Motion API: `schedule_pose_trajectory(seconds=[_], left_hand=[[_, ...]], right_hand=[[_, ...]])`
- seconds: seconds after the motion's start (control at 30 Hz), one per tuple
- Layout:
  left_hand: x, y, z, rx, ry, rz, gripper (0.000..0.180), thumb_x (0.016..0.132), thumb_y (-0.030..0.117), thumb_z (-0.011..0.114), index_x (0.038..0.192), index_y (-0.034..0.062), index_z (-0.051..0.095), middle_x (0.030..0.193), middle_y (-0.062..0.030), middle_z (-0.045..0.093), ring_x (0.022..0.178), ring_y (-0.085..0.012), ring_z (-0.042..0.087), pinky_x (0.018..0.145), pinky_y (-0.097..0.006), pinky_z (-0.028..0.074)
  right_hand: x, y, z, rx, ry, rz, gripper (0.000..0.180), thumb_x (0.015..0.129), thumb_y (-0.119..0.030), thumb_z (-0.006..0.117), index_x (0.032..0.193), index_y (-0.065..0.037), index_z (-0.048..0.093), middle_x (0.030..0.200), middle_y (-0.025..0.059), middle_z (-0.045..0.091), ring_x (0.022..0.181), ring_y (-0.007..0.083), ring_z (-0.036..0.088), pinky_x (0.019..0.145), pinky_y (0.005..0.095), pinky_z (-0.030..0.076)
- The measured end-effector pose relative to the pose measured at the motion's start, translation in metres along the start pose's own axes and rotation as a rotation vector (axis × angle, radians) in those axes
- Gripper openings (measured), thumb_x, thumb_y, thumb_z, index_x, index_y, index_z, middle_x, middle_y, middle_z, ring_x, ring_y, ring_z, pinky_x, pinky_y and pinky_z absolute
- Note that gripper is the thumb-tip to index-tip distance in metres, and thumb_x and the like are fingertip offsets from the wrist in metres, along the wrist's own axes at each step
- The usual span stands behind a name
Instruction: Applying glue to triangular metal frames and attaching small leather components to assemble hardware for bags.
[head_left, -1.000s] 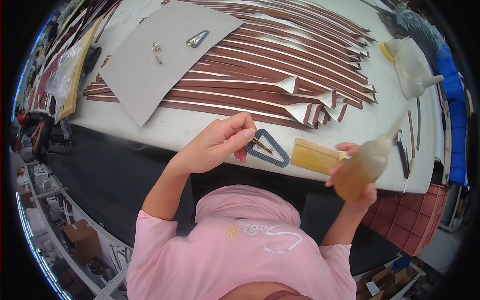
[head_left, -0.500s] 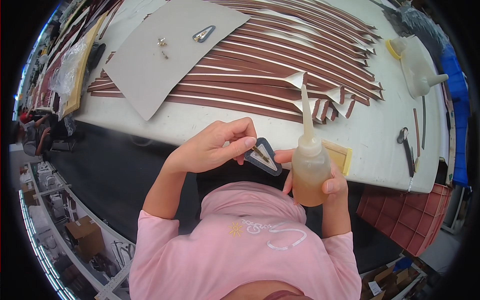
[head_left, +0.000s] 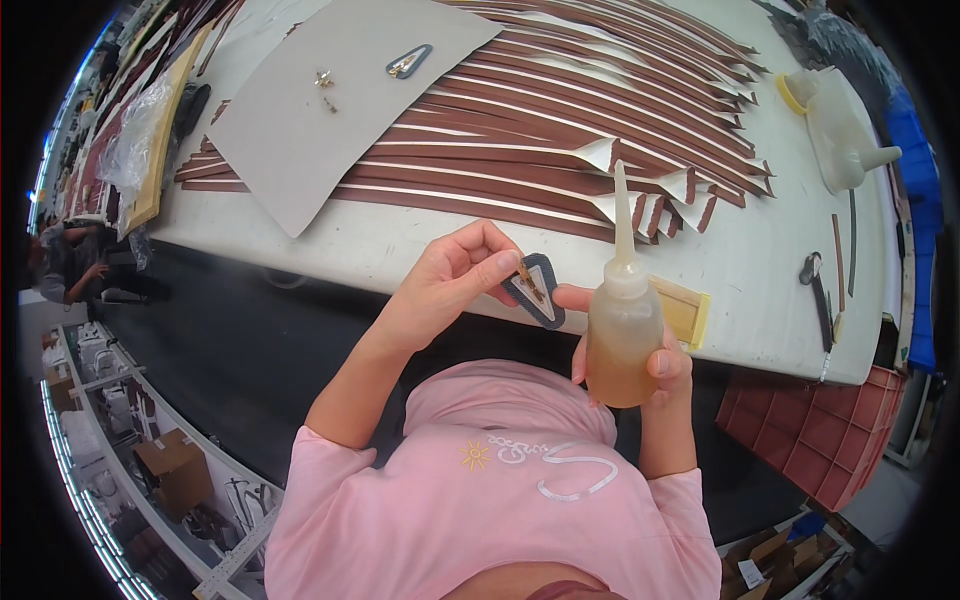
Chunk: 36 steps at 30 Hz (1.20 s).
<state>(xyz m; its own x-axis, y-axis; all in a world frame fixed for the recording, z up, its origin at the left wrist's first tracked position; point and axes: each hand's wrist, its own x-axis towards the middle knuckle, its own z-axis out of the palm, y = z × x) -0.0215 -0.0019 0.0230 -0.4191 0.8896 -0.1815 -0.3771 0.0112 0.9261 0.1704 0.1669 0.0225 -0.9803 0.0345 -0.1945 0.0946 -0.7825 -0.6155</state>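
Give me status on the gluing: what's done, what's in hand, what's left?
Done: one triangular loop piece lies on the grey card. In hand: the left hand pinches a second triangular piece with a small metal part on it; the right hand holds the squeeze bottle upright, nozzle away from the piece. Left: no liquid visibly applied, small metal fittings wait on the card.

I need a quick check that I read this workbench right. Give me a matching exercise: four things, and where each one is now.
Things:
1. squeeze bottle
2. triangular piece
3. grey card sheet
4. scissors

Places:
A. flat on the table at the far left
B. pinched in the left hand
C. on the table near its right end
D. upright in the right hand

Pairs: 1-D, 2-B, 3-A, 4-C
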Motion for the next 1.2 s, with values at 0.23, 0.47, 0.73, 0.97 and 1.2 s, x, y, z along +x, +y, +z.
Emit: schedule_pose_trajectory(seconds=[0.23,0.47,0.73,0.97,1.2], left_hand=[[-0.001,0.003,-0.003,-0.005,0.026,-0.059,0.018,0.096,0.018,0.062,0.097,-0.0002,0.061,0.091,-0.0057,0.066,0.083,-0.0106,0.065,0.071,-0.025,0.055],[-0.002,-0.005,-0.013,0.008,0.118,-0.065,0.017,0.096,0.016,0.060,0.092,0.0001,0.062,0.086,-0.0054,0.066,0.079,-0.0114,0.065,0.068,-0.028,0.058],[-0.009,-0.009,-0.026,-0.070,0.196,-0.066,0.018,0.095,0.018,0.063,0.091,0.0007,0.060,0.086,-0.0080,0.068,0.076,-0.0119,0.067,0.069,-0.026,0.057],[-0.004,-0.012,-0.027,-0.092,0.161,-0.080,0.016,0.096,0.016,0.062,0.090,0.0009,0.058,0.086,-0.0087,0.068,0.077,-0.0125,0.067,0.068,-0.028,0.058],[-0.004,-0.017,-0.026,-0.103,0.175,-0.078,0.017,0.096,0.017,0.062,0.089,0.0021,0.057,0.084,-0.0083,0.068,0.077,-0.0123,0.067,0.068,-0.027,0.058]], right_hand=[[0.002,0.001,-0.001,0.004,0.010,0.023,0.099,0.064,-0.039,0.079,0.139,0.010,0.037,0.139,0.0247,0.045,0.087,0.0327,0.068,0.058,0.0376,0.060],[0.008,-0.001,-0.002,-0.062,0.021,-0.034,0.100,0.069,-0.040,0.078,0.143,0.008,0.030,0.139,0.0313,0.041,0.090,0.0338,0.068,0.058,0.0393,0.061],[-0.001,-0.038,0.007,-0.274,0.348,-0.293,0.101,0.065,-0.043,0.081,0.141,0.006,0.033,0.119,0.0196,0.054,0.097,0.0266,0.064,0.066,0.0374,0.061],[-0.020,-0.085,-0.008,-0.903,0.541,-0.576,0.096,0.065,-0.054,0.079,0.133,0.002,0.041,0.113,0.0122,0.056,0.105,0.0206,0.060,0.086,0.0297,0.055],[-0.002,-0.093,-0.032,-0.687,0.520,-0.803,0.098,0.076,-0.070,0.065,0.136,0.004,0.043,0.132,0.0187,0.051,0.113,0.0252,0.059,0.089,0.0368,0.056]])
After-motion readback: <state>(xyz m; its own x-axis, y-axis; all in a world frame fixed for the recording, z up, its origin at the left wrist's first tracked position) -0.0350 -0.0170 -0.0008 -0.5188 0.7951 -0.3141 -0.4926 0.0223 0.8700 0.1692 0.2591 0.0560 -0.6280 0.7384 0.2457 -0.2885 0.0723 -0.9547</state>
